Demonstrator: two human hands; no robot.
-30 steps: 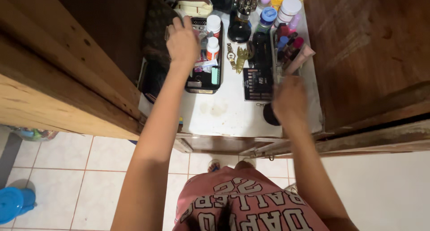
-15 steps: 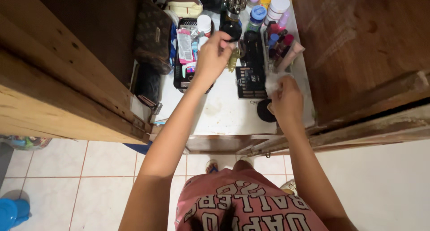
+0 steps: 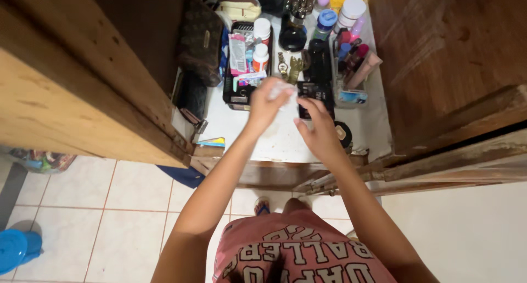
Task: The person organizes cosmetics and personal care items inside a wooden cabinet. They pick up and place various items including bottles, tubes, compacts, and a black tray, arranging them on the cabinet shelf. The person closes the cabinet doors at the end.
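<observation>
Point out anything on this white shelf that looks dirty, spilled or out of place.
A faint brownish stain marks the bare white shelf just below the left hand, which holds a crumpled white wipe. The right hand is beside it. Nothing looks tipped or spilled in the black tray.

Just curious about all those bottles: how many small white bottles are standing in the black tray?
2. One white bottle stands at the far end of the black tray; a smaller one stands just nearer. Others could be hidden among the packets.
</observation>
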